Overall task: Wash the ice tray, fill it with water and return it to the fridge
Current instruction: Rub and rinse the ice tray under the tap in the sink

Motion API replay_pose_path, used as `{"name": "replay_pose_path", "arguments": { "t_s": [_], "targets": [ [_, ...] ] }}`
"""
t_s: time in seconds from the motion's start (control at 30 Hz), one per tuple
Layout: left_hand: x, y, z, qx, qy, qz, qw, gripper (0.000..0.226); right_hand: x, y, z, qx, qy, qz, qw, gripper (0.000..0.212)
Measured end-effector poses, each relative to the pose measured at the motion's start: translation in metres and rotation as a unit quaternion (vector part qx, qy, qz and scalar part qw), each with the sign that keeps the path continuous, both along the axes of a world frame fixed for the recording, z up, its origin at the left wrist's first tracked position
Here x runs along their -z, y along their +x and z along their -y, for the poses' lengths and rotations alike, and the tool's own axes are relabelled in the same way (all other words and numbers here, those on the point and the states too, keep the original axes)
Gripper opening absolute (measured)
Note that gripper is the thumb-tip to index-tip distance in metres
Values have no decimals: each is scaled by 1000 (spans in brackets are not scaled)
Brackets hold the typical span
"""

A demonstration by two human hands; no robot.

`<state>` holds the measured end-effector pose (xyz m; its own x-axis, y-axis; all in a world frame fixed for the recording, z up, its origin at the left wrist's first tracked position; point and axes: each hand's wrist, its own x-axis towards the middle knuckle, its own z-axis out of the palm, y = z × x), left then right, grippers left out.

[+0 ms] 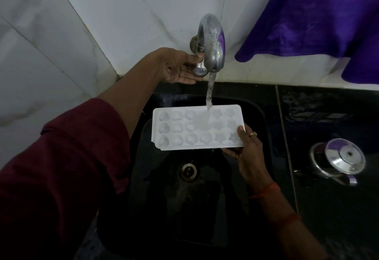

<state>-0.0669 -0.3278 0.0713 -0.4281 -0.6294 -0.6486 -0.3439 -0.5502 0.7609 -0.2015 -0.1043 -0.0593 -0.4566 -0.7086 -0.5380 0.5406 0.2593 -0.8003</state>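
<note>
A white plastic ice tray [184, 130] with several moulded hollows is held level over the black sink [256, 116]. My right hand [246, 151] grips its right end, thumb on top and fingers underneath. Water [210, 91] runs from the curved steel tap [213, 40] onto the tray's far right part. My left hand [178, 67] is at the tap's round handle [200, 71], thumb and fingers around it.
The sink's drain [188, 171] lies below the tray. A steel pot with a lid [338, 159] stands on the wet black counter [328, 208] to the right. A purple cloth [317, 17] hangs over the white tiled wall [123, 13].
</note>
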Motion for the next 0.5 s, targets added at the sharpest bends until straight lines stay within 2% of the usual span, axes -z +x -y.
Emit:
{"name": "replay_pose_path", "arguments": {
  "t_s": [0.1,0.33,0.5],
  "targets": [
    [1,0,1,11,-1,-4,1000,72,2,-6,-4,12,3,0,1000,34],
    [3,-1,3,1,-1,6,1000,50,5,-19,-13,24,0,0,1000,35],
    [8,0,3,-1,9,8,1000,46,6,-28,-18,39,-1,-2,999,36]
  ]
}}
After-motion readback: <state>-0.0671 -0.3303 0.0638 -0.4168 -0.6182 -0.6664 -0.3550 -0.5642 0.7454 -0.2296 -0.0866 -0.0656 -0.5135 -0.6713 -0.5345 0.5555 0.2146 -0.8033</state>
